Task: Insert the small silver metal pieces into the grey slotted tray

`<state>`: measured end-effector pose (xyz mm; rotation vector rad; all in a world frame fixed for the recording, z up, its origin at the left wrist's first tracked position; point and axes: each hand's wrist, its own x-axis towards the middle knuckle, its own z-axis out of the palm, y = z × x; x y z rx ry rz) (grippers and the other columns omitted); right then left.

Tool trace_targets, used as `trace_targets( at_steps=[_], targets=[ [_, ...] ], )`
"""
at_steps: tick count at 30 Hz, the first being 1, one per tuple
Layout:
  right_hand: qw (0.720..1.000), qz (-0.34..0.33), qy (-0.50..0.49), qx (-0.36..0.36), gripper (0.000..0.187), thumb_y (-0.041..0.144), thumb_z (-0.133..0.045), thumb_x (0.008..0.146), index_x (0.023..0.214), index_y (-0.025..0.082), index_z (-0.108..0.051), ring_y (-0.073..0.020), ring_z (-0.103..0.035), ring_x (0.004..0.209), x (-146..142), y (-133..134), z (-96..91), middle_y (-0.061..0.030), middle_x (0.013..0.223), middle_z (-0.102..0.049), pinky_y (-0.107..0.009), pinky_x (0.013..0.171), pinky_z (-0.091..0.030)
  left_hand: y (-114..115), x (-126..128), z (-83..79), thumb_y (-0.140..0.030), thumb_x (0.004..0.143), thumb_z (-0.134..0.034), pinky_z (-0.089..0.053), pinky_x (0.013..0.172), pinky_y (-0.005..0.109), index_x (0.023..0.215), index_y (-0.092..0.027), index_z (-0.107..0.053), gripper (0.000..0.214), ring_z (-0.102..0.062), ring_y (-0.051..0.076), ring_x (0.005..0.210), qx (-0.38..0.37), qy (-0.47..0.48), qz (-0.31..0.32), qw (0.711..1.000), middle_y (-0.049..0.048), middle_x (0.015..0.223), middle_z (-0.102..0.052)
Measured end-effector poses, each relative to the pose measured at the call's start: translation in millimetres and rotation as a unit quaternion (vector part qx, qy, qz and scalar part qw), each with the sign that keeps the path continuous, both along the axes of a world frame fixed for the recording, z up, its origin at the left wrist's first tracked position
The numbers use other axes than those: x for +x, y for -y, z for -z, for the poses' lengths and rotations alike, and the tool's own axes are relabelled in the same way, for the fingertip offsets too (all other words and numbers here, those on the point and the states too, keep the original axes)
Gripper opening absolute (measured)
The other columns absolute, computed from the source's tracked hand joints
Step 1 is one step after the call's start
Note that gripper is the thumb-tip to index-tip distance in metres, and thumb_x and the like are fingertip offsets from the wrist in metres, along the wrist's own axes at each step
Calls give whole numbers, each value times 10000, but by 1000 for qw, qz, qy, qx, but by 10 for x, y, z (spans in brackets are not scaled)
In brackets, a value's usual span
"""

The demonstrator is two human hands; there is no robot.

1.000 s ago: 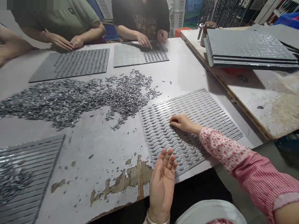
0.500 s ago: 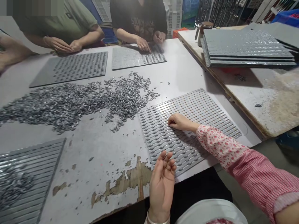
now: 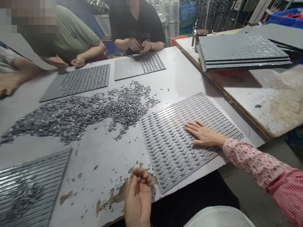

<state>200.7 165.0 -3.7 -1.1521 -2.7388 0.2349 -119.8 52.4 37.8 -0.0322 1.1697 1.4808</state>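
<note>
My right hand (image 3: 202, 134) lies flat, fingers spread, on a grooved grey board (image 3: 213, 110). Rows of small grey spindle-shaped pieces (image 3: 165, 145) sit in the board's grooves on its left part, while the right part shows bare grooves. Palm up beside the board's near left corner is my left hand (image 3: 139, 197), its fingers loosely bent and nothing visible in the palm. A large heap of the same loose pieces (image 3: 71, 115) spreads over the table (image 3: 87, 170) beyond my left hand.
Another grooved board (image 3: 54, 176) with a small pile on it lies at the left. Across the table, co-workers sit behind two partly filled boards (image 3: 86, 78). A stack of boards (image 3: 243, 50) and a brown-lidded container (image 3: 200, 36) stand on the side table at right.
My right hand has opened from a pinch and moved right, now flat on the board. My left hand has shifted left and down, off the board's edge. The co-worker in black has lifted a hand from their board.
</note>
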Motion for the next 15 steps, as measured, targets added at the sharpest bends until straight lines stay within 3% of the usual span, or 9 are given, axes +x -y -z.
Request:
trace_targets(
  at_steps=[6,8,12,15],
  targets=[
    [1000,0,23,10,742,611,-361,903,1474,226,-83,-258,-176,1370,-24,25,114,-72,1492,-199,-493,1121,-103,-7,11,20,-197,758,-629,-476,624,191,905,-173,-643,149,-557,86,698,32,-12,15,999,17,829,-609],
    [1000,5,29,9,754,615,-350,900,1475,235,-45,-256,-182,1369,-13,26,149,-67,1497,-176,-491,1122,-106,-51,-53,38,-252,757,-633,-471,646,215,935,-179,-626,193,-566,99,715,54,-88,39,994,29,852,-612],
    [1000,8,8,19,799,653,-347,863,1471,266,0,-254,-213,1358,31,154,216,-57,1495,-177,-490,1123,-101,-324,-314,108,-359,782,-578,-454,788,305,1017,-196,-567,286,-568,173,934,60,-338,78,936,86,1054,-584],
    [996,11,-76,48,769,693,-344,817,1458,312,-160,-223,-270,1331,16,297,239,-81,1452,-289,-411,1096,-180,-638,-543,143,-257,698,-667,-308,1009,397,1078,-190,-539,406,-374,254,1241,33,-470,82,878,140,1281,-468]
  ],
)
